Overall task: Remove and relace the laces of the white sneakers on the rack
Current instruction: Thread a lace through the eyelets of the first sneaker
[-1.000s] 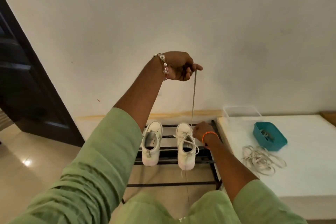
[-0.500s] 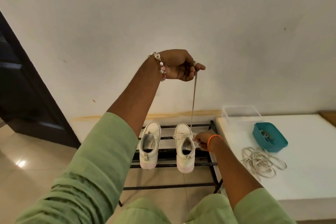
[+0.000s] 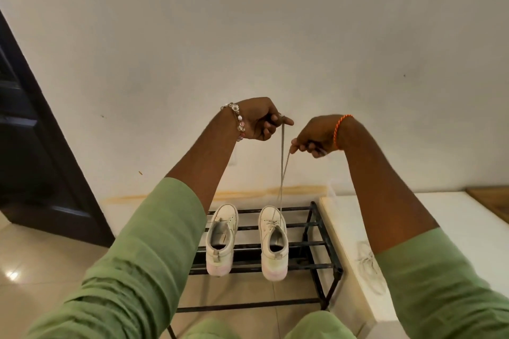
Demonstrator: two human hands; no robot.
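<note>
White leather sneakers (image 3: 274,245) on black metal rack (image 3: 314,242): right one half-laced, left (image 3: 221,239) bare. Left hand (image 3: 260,118), right hand (image 3: 314,135) pinching grey lace (image 3: 282,162) ends, taut.

Wall (image 3: 275,36): plain off-white, behind the raised fingers.
Door (image 3: 33,146): dark, far left of the fingers.
Floor (image 3: 41,270): glossy beige tiles below, with a light glare.
Ledge (image 3: 468,217): white, lower right.

Black metal shoe rack (image 3: 314,224) holding two white sneakers.
The left sneaker (image 3: 221,239) and right sneaker (image 3: 273,245) sit side by side, apart, on its top bars, heels nearest the viewer.
</note>
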